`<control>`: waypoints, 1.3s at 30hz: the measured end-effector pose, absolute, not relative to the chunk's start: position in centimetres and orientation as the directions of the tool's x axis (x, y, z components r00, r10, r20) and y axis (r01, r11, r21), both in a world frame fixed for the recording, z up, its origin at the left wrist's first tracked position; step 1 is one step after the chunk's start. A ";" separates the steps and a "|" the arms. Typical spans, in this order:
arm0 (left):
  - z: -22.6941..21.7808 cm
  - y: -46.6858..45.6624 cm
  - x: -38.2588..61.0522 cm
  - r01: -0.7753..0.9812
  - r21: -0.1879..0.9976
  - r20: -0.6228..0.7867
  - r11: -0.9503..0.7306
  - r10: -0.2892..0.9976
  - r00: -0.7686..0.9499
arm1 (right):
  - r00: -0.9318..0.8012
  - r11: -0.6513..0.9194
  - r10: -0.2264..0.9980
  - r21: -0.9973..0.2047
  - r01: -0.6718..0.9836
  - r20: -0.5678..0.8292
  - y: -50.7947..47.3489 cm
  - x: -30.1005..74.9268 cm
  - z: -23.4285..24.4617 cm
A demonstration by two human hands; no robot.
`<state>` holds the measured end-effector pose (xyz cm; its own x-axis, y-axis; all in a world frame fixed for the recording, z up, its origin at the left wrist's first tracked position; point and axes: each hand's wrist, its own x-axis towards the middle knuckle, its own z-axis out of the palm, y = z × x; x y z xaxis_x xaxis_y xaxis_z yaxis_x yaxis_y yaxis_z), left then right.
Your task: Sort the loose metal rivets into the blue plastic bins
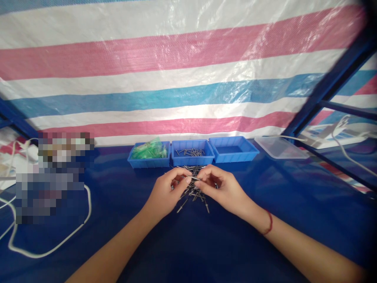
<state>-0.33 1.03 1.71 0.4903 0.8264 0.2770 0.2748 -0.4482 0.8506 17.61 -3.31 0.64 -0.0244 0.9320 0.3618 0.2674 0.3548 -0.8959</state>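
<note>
A loose pile of small metal pins (193,188) lies on the blue table (188,243), just in front of three blue trays. My left hand (166,192) and my right hand (219,186) meet over the pile, fingertips pinched together on one thin metal pin (193,178) held between them. A red string circles my right wrist. The left tray (149,155) holds green plastic pieces, the middle tray (192,153) holds several metal pins, and the right tray (233,149) looks bare inside.
A clear plastic lid or tray (279,147) lies right of the blue trays. A white cable (59,239) loops across the table at the left. Blue metal frame bars (330,84) rise at the right. A striped tarpaulin (176,59) hangs behind.
</note>
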 end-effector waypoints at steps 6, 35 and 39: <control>1.8 0.9 -0.2 0.318 0.809 0.283 -0.494 0.802 0.526 | -0.024 0.443 0.889 -0.847 0.294 0.457 -3.9 17.6 1.2; 1.1 0.5 -0.1 0.602 0.257 0.197 -0.756 0.651 0.733 | -0.573 0.672 0.732 -0.251 0.696 0.370 -1.9 19.7 0.8; 1.0 0.6 -0.2 0.593 0.348 0.228 -0.727 0.679 0.698 | -0.530 0.636 0.763 -0.283 0.718 0.370 -2.4 19.6 1.2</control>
